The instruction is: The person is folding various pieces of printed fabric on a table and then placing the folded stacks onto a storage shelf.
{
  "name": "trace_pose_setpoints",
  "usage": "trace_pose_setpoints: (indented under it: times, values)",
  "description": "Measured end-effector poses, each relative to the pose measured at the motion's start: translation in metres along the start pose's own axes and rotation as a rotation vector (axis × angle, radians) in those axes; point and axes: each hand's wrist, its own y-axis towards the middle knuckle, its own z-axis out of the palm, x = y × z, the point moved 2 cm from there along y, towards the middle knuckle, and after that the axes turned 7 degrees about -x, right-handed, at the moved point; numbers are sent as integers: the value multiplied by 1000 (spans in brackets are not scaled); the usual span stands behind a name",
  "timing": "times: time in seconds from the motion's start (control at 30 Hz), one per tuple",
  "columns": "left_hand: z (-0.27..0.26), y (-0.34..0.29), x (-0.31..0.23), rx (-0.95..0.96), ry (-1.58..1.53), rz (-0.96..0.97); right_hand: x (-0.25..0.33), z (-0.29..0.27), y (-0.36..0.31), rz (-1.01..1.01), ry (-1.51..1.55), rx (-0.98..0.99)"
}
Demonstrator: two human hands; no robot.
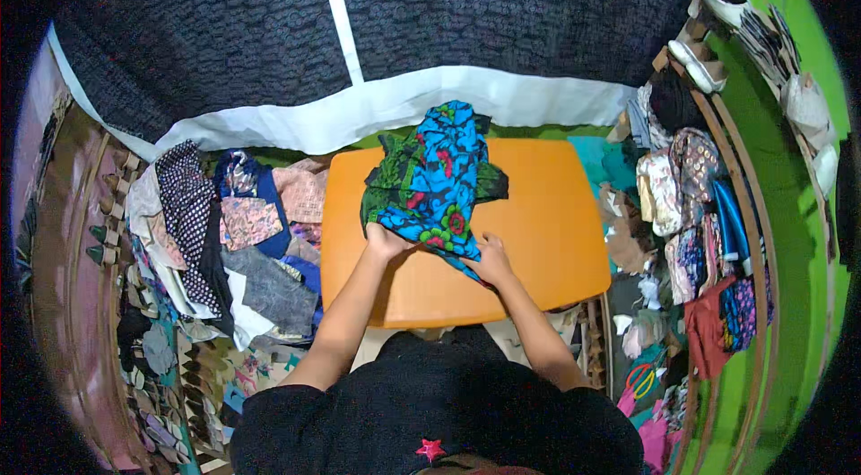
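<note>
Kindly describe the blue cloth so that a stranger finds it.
Find the orange table in the middle. Over it, the left hand and right hand hold the blue cloth. Its bright blue, red-flowered print sets it apart from the dark green fabric beside it.

Green cloth partly hidden by blue cloth at centre, black shirt cut off at bottom edge

Single head-worn fisheye view; faces down past black shirt onto orange table, dark curtain filling far side.
</note>
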Motion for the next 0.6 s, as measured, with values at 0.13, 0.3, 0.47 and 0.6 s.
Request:
trace_pose_setpoints:
  times: [0.13,0.3,0.47,0.6]
  values:
    - [34,68,-4,22,-72,25,-49,17,64,-143,-155,47]
    - [65,167,-50,99,-137,321,-50,-11,175,-185,-2,126]
    - [115,212,-184,423,95,644,8,-101,316,-78,-74,-254]
    - [252,195,-204,343,44,750,56,-239,363,-250,-21,-747]
